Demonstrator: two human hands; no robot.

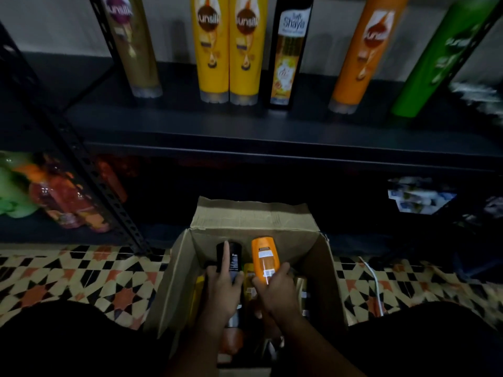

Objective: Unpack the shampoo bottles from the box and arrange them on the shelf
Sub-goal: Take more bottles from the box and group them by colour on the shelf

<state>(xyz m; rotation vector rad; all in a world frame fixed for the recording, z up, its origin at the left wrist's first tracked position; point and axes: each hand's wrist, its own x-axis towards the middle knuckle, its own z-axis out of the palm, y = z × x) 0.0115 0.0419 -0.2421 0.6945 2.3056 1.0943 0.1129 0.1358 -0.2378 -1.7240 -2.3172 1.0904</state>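
Inside the open cardboard box [307,270], the left hand [224,292] grips a black shampoo bottle [231,257], forefinger straight along it; just beside, the right hand [275,291] clasps an orange shampoo bottle [265,257].

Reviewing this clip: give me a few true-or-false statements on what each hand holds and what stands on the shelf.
1. The left hand grips a black bottle. True.
2. The right hand is empty. False: it grips an orange bottle.
3. Both hands are over the cardboard box. True.
4. Two yellow bottles stand side by side on the shelf. True.
5. The green bottle lies in the box. False: it stands on the shelf, far right.
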